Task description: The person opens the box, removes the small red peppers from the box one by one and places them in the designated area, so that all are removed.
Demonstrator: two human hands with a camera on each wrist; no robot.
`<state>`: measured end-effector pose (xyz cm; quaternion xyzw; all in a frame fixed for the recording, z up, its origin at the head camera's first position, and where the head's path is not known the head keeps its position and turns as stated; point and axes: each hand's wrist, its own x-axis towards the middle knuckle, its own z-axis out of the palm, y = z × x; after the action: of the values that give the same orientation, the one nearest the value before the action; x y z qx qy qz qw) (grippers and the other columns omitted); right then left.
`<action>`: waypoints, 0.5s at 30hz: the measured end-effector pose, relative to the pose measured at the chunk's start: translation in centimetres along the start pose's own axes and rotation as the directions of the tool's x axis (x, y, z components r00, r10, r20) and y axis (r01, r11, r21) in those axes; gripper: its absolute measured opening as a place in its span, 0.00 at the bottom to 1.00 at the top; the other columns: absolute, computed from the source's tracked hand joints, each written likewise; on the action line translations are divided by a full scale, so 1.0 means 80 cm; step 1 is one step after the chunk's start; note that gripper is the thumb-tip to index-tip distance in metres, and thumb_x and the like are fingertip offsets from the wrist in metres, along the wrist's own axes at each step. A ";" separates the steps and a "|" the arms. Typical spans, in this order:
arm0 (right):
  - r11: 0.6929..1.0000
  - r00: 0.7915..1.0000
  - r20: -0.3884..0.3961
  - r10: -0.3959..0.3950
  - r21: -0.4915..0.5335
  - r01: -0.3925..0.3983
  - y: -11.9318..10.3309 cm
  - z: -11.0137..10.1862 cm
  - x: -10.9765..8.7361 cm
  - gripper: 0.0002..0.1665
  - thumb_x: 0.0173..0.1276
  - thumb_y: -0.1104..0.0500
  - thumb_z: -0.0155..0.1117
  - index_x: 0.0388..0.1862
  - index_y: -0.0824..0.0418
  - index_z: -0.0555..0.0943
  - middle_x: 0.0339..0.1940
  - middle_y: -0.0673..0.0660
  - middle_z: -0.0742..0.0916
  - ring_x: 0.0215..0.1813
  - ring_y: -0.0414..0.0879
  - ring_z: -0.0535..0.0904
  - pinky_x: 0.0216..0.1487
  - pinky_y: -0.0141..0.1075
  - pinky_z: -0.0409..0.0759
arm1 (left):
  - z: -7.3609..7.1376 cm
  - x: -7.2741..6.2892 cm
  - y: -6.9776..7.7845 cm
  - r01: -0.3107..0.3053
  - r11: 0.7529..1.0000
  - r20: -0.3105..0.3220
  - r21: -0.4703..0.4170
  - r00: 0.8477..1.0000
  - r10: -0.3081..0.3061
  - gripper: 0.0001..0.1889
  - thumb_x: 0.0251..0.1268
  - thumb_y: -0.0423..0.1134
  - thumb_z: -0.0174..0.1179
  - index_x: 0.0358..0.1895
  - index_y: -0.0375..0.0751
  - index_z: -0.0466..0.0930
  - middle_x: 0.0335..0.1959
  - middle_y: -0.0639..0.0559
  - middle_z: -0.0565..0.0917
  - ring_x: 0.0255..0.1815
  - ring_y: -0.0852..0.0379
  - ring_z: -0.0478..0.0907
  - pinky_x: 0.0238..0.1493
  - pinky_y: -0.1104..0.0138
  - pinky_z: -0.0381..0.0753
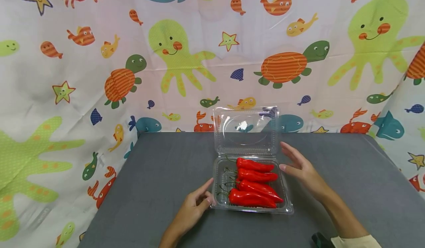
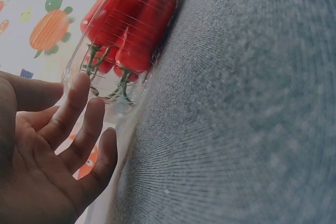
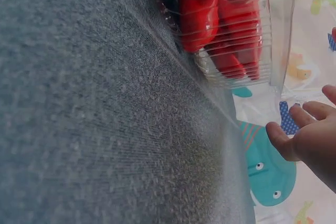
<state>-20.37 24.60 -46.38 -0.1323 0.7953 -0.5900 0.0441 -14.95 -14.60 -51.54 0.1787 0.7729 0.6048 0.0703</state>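
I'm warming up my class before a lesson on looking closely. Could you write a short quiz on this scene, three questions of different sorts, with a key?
1. Count: how many red peppers lie in the clear container?
2. True or false: the lid is closed over the peppers.
3. Fill in the blank: the stems point toward the side where the person's ____ hand is.

Key
1: four.
2: false; the lid stands raised at the far side.
3: left; the left hand is at the stem side of the container.
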 end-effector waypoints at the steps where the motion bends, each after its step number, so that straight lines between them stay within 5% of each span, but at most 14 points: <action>1: 1.000 1.000 0.008 0.008 0.020 -0.008 0.001 0.000 0.001 0.49 0.78 0.54 0.62 0.89 0.57 0.49 0.89 0.66 0.55 0.86 0.71 0.49 0.73 0.76 0.58 | 0.000 0.000 0.000 -0.003 1.000 -0.002 0.000 1.000 0.003 0.31 0.78 0.30 0.59 0.81 0.38 0.66 0.40 0.40 0.86 0.37 0.61 0.80 0.43 0.71 0.78; 15: 0.988 0.996 0.088 0.016 0.149 -0.029 0.023 -0.006 0.016 0.48 0.79 0.57 0.59 0.88 0.63 0.47 0.88 0.69 0.52 0.85 0.73 0.49 0.76 0.72 0.52 | 0.001 0.001 0.003 0.001 1.000 -0.010 -0.003 1.000 -0.001 0.31 0.77 0.30 0.59 0.81 0.37 0.66 0.40 0.40 0.86 0.38 0.62 0.80 0.45 0.71 0.78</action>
<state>-21.98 25.23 -47.90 -0.1449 0.7476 -0.6412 0.0951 -14.94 -14.49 -51.31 0.1753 0.7722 0.6070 0.0672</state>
